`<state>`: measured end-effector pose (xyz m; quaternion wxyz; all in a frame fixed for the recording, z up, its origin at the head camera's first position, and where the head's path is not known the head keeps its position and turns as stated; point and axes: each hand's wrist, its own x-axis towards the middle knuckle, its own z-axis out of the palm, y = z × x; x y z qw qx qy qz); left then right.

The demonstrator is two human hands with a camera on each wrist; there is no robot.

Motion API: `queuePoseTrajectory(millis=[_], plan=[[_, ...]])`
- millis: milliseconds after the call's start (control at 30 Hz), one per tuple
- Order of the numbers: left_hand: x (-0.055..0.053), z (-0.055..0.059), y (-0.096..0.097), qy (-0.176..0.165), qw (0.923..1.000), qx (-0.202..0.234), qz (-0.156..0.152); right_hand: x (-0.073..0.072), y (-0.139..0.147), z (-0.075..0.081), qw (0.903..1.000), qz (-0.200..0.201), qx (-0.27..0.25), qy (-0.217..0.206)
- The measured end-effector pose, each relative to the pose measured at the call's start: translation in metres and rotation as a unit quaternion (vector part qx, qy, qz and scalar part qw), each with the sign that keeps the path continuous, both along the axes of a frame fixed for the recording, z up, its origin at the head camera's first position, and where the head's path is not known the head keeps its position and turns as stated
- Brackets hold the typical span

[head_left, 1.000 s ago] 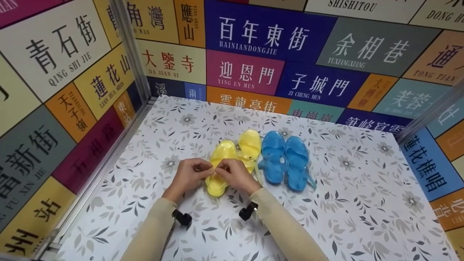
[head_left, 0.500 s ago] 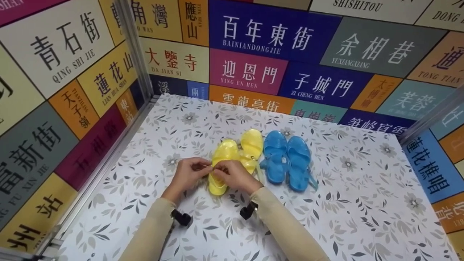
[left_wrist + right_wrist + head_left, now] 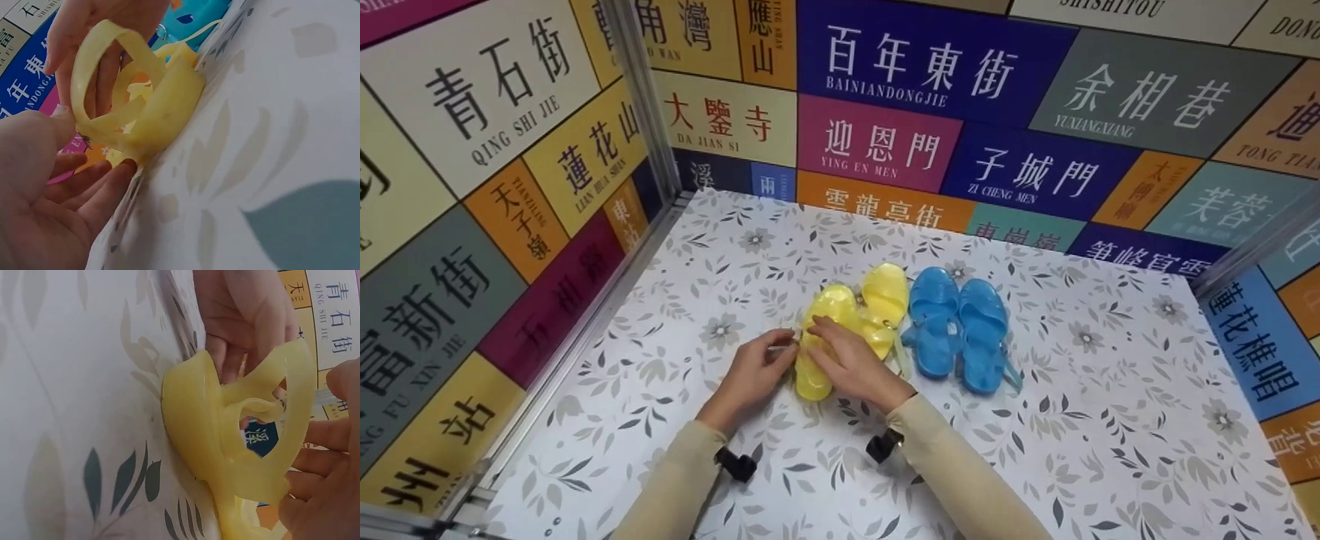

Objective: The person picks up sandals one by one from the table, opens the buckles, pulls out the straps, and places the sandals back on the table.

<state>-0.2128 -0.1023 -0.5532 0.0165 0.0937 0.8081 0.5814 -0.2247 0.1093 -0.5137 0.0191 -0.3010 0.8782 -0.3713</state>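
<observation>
In the head view, the left yellow jelly sandal (image 3: 816, 379) lies between my hands, heel toward me. Its ankle strap (image 3: 84, 73) stands up in a loop in the left wrist view, with a small metal buckle (image 3: 85, 140) at its side. My left hand (image 3: 754, 367) holds the sandal at the buckle side, its thumb at the strap and its fingers against the sole edge. The right hand (image 3: 851, 364) is over the other side, fingers extended and loosened beside the strap. A second yellow sandal (image 3: 885, 292) lies just beyond, partly behind the right hand.
A pair of blue sandals (image 3: 936, 322) lies side by side right of the yellow ones. The leaf-patterned tabletop (image 3: 1080, 450) is bounded by panels of colourful street signs (image 3: 930, 60) at the back and sides. A metal post (image 3: 649, 112) stands at the back left corner.
Both hands were pinching together at the strap's buckle side. My right hand has loosened, its fingers spreading and moving right from the left hand, which stays at the buckle side.
</observation>
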Motion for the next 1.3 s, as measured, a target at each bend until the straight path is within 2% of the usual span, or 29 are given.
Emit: queuePoseTrajectory(millis=[133,267,400,467,600,667,733,933,1067,1167,1300], plan=[[0.007,-0.003,-0.003,-0.016,0.9996,0.004,-0.023,0.012,0.012,-0.002,0.9984,-0.005,-0.028,0.049],[0.013,-0.003,-0.006,-0.037,0.9978,0.010,-0.055,0.027,0.023,-0.007,0.9925,-0.030,-0.070,0.095],[0.016,-0.002,-0.007,-0.048,0.9956,0.008,-0.080,0.041,0.030,-0.012,0.9879,-0.067,-0.087,0.110],[0.017,-0.001,-0.007,-0.048,0.9955,0.003,-0.082,0.046,0.032,-0.015,0.9898,-0.081,-0.076,0.090],[0.017,0.001,-0.004,-0.049,0.9959,-0.014,-0.075,0.053,0.031,-0.018,0.9952,-0.095,-0.022,-0.001],[0.017,0.001,-0.002,-0.053,0.9958,-0.022,-0.071,0.054,0.028,-0.019,0.9941,-0.098,0.003,-0.046],[0.016,0.001,0.000,-0.056,0.9958,-0.025,-0.068,0.054,0.025,-0.021,0.9920,-0.102,0.019,-0.072],[0.017,0.002,0.003,-0.057,0.9951,-0.032,-0.075,0.050,0.016,-0.026,0.9901,-0.116,0.031,-0.073],[0.018,0.001,0.002,-0.056,0.9952,-0.022,-0.077,0.050,0.012,-0.026,0.9894,-0.114,0.015,-0.089],[0.018,-0.001,0.002,-0.061,0.9959,-0.005,-0.066,0.050,0.010,-0.026,0.9879,-0.112,0.001,-0.108],[0.017,-0.002,0.003,-0.054,0.9971,0.019,-0.051,0.048,0.006,-0.027,0.9868,-0.117,-0.011,-0.111]])
